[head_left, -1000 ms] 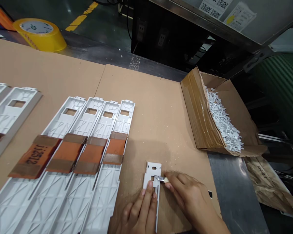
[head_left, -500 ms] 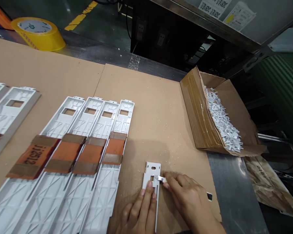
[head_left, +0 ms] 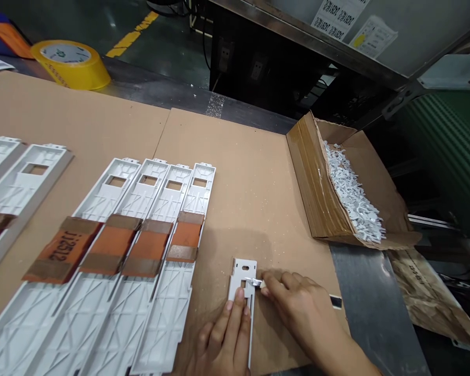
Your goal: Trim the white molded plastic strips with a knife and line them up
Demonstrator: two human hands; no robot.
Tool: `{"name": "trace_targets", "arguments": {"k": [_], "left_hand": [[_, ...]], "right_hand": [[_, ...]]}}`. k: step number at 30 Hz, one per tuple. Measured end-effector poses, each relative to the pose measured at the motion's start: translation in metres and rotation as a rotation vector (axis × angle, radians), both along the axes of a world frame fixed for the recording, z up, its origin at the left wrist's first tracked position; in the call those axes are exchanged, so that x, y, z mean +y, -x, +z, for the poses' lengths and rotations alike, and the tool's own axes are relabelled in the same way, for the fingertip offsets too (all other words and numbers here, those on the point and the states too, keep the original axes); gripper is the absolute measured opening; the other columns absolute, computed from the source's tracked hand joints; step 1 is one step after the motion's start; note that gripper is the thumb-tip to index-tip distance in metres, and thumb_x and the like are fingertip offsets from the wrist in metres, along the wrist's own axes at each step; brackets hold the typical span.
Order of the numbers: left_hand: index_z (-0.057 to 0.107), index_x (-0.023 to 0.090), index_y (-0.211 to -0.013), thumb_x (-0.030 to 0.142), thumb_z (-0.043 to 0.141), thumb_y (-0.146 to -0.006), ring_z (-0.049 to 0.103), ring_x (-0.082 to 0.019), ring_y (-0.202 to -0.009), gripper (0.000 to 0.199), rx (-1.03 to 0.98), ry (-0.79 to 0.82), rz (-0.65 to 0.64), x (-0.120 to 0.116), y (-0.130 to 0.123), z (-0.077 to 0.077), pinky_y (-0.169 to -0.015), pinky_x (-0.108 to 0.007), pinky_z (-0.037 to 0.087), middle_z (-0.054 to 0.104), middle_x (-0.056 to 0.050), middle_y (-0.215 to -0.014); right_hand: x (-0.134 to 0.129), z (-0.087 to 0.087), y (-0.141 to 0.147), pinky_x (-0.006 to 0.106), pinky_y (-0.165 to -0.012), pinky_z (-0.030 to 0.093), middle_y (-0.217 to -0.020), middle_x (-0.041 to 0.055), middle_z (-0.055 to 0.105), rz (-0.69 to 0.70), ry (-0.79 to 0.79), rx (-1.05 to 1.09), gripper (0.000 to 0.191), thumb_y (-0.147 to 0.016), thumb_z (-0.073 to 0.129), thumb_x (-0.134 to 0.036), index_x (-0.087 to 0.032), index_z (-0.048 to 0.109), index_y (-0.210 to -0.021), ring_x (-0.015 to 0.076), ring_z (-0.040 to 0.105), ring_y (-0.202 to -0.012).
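A narrow white plastic piece [head_left: 238, 267] with a slot and a square hole lies on the cardboard in front of me. My left hand [head_left: 225, 337] holds it down, fingers stretched along its face just below the square hole; the hand covers much of the lower part. My right hand [head_left: 303, 308] is closed around a small knife [head_left: 254, 282] with a short metal blade and a pale handle, mostly hidden by the fingers. The blade's tip lies over the piece, beside the square hole.
Several long white plastic panels [head_left: 164, 308] lie to the left, with orange taped blocks [head_left: 186, 236] across them. A cardboard box [head_left: 317, 177] of small white pieces [head_left: 352, 193] stands at right. Yellow tape [head_left: 72, 65] sits at the far left, a green ribbed surface [head_left: 450, 141] at far right.
The knife's blade has shifted slightly left and up over the piece, with my right hand following. My left hand stays on the piece. The camera view has moved slightly.
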State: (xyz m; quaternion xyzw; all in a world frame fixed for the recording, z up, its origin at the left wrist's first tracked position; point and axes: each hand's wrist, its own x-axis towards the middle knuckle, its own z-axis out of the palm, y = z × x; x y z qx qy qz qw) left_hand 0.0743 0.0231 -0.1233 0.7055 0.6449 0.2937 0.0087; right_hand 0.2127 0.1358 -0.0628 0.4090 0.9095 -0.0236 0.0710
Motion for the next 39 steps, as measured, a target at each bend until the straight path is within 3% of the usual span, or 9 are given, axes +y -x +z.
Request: {"name": "trace_targets", "arguments": {"k": [6, 17, 23, 29, 32, 36, 39], "left_hand": [[0.062, 0.016, -0.105, 0.022, 0.037, -0.086, 0.054, -0.015, -0.107, 0.032, 0.033, 0.018, -0.017, -0.001, 0.001, -0.001, -0.077, -0.031, 0.037, 0.065, -0.005, -0.115], [0.062, 0.017, -0.107, 0.02, 0.039, -0.084, 0.052, -0.014, -0.108, 0.033, 0.029, 0.011, -0.012, -0.002, 0.0, -0.004, -0.078, -0.031, 0.037, 0.065, -0.005, -0.115], [0.063, 0.016, -0.106, 0.02, 0.038, -0.082, 0.053, -0.014, -0.108, 0.035, -0.007, 0.003, -0.01, -0.002, 0.001, -0.005, -0.078, -0.03, 0.037, 0.066, -0.005, -0.114], [0.063, 0.017, -0.105, 0.016, 0.04, -0.08, 0.053, -0.013, -0.108, 0.034, -0.02, 0.004, -0.002, -0.001, 0.001, -0.004, -0.078, -0.03, 0.038, 0.066, -0.004, -0.114], [0.062, 0.016, -0.109, 0.017, 0.039, -0.082, 0.053, -0.014, -0.108, 0.035, -0.034, 0.015, -0.023, -0.002, 0.002, -0.004, -0.079, -0.029, 0.038, 0.065, -0.005, -0.116], [0.055, 0.024, -0.122, 0.023, 0.05, -0.084, 0.048, -0.025, -0.118, 0.039, -0.003, 0.023, -0.136, -0.007, 0.011, -0.004, -0.087, -0.032, 0.04, 0.059, -0.009, -0.125], [0.057, 0.035, -0.117, 0.038, 0.058, -0.081, 0.04, -0.035, -0.124, 0.036, 0.087, 0.001, -0.32, -0.009, 0.025, 0.0, -0.085, -0.037, 0.04, 0.052, -0.003, -0.133]], "right_hand": [[0.026, 0.014, 0.008, 0.028, -0.051, 0.034, -0.064, -0.0007, 0.061, 0.144, 0.021, -0.079, 0.012, -0.076, 0.068, -0.024, -0.022, 0.062, -0.086, 0.0184, 0.06, -0.056], [0.072, 0.028, 0.028, 0.031, -0.053, 0.022, -0.063, 0.0009, 0.064, 0.406, 0.193, -0.253, 0.008, -0.079, 0.068, -0.022, -0.022, 0.063, -0.072, 0.0177, 0.056, -0.059], [0.082, 0.034, 0.034, 0.032, -0.061, 0.025, -0.066, 0.0009, 0.058, 0.576, 0.057, -0.18, 0.01, -0.079, 0.065, -0.019, -0.021, 0.06, -0.071, 0.018, 0.05, -0.064], [0.073, 0.044, 0.012, 0.031, -0.06, 0.024, -0.065, 0.0009, 0.054, 0.402, 0.005, 0.003, 0.017, -0.089, 0.052, -0.027, -0.021, 0.061, -0.076, 0.0172, 0.045, -0.063], [0.059, 0.04, -0.002, 0.03, -0.059, 0.028, -0.068, 0.0021, 0.055, 0.255, 0.006, 0.067, 0.025, -0.095, 0.04, -0.029, -0.02, 0.064, -0.09, 0.0164, 0.047, -0.062], [0.032, 0.031, -0.024, 0.028, -0.06, 0.039, -0.075, 0.0036, 0.06, 0.021, 0.109, 0.185, 0.028, -0.097, 0.037, -0.031, -0.02, 0.062, -0.099, 0.0163, 0.055, -0.067], [0.008, 0.024, -0.045, 0.025, -0.069, 0.048, -0.09, 0.0052, 0.066, -0.155, 0.238, 0.312, 0.026, -0.096, 0.038, -0.028, -0.022, 0.062, -0.105, 0.0154, 0.062, -0.082]]}}
